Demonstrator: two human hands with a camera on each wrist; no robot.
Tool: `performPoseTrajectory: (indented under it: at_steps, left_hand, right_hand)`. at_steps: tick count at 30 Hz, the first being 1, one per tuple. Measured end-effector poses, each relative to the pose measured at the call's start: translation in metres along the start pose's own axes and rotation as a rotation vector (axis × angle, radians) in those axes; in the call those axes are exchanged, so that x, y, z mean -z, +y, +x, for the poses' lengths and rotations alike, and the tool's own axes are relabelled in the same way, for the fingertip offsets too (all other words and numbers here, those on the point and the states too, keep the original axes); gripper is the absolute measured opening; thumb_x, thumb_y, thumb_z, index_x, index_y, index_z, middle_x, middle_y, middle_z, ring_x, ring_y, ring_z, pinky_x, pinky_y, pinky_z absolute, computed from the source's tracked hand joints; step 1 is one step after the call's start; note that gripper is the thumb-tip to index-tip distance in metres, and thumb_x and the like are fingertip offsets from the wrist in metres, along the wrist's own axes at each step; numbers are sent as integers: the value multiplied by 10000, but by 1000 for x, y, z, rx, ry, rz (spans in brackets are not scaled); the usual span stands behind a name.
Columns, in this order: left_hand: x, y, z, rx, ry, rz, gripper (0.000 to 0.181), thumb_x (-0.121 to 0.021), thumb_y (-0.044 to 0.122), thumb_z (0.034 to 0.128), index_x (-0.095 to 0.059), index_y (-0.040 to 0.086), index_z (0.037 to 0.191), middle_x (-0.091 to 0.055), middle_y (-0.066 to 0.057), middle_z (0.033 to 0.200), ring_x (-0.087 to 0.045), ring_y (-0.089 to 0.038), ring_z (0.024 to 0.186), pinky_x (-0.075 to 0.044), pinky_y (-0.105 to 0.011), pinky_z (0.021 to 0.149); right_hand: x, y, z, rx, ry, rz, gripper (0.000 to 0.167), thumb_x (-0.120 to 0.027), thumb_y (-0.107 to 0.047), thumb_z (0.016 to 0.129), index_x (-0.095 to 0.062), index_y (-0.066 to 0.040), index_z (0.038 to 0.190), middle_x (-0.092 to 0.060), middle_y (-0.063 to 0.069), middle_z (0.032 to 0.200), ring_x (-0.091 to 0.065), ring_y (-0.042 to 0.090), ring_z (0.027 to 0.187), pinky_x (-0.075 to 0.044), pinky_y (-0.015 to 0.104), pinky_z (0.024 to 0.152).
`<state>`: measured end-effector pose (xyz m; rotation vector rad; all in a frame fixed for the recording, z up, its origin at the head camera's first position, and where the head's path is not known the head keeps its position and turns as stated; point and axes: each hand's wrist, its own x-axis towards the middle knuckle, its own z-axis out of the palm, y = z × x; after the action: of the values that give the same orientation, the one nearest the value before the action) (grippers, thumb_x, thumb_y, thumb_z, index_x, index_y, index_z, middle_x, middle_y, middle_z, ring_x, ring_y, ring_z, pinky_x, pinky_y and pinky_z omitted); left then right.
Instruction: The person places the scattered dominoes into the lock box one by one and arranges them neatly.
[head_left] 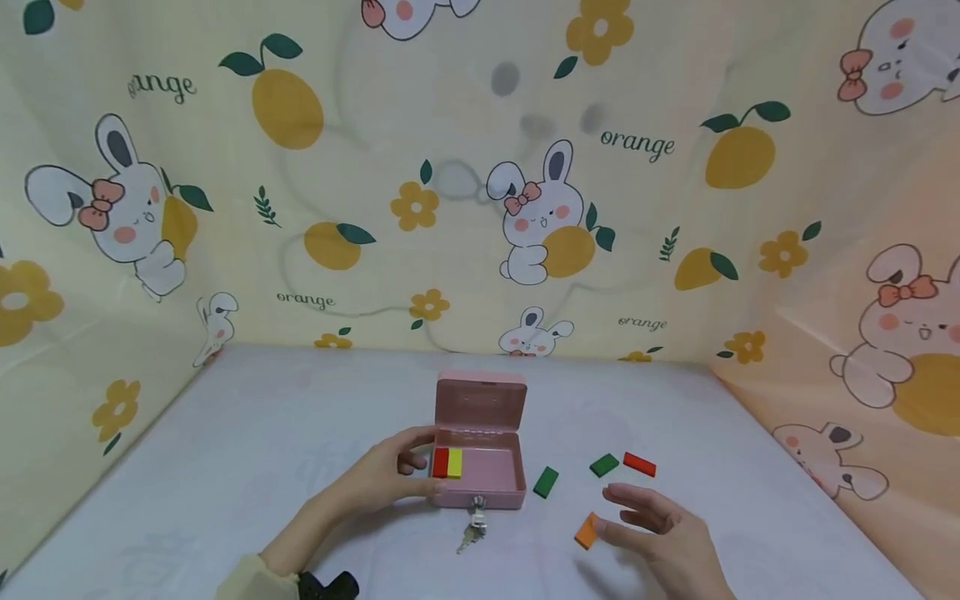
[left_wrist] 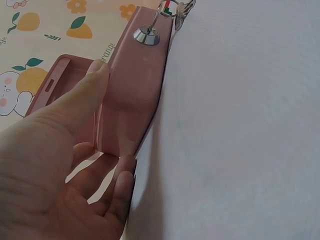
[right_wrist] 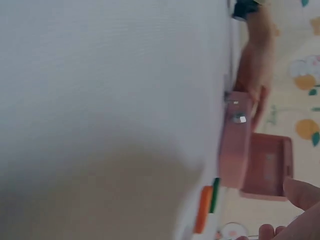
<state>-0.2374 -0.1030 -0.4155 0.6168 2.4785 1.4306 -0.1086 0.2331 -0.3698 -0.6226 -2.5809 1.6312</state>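
Note:
A pink metal box (head_left: 506,500) (left_wrist: 132,90) stands with its lid raised; a red block (head_left: 440,462) and a yellow block (head_left: 454,463) lie side by side at its left inside. The left hand (head_left: 375,473) (left_wrist: 60,150) grips the box's left end, thumb on the front rim and fingers at the side. The right hand (head_left: 671,542) (right_wrist: 300,220) hovers over the table, thumb and fingers apart. Its thumb tip is beside an orange block (head_left: 586,531) (right_wrist: 203,209); whether they touch, I cannot tell.
Right of the box lie a green block (head_left: 546,482), another green block (head_left: 603,465) and a red block (head_left: 640,464). Keys (head_left: 472,533) hang from the lock on the box front. A patterned cloth (head_left: 465,250) stands behind the white table (head_left: 315,400).

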Motion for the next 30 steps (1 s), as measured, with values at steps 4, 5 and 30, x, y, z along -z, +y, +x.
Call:
performPoseTrajectory:
  at_steps: [4,5,30]
  left_hand:
    - [1,0,1,-2,-2,-1,837,-835,429,771,-447,200,1476,-524,-20,1378,-546,-195,1064,-472,-438,913]
    - [1,0,1,0,0,-1,836,-835,428,771,-447,202,1476,-524,-19,1377,-545,-195,1065,-471,-439,913]
    - [0,-2,2,8,-3,-4,835,-831,441,769,-450,199,1472,-510,-24,1402,-549,-185,1064,-472,-425,923]
  right_hand:
    - [2,10,6,-60,-51,42,768,-901,-367,670,-616,-80,1323,-649,107,1244,-506,385,1185,-494,487,871]
    - [2,13,8,-73,-60,54,782,-901,-363,669,-606,-77,1335,-647,110,1247,-500,392,1187,-495,492,872]
    - [-11,29,25,-91,-84,61,724,-923,-178,648,-590,17,1261,-680,109,1106,-621,227,912,-546,360,792]
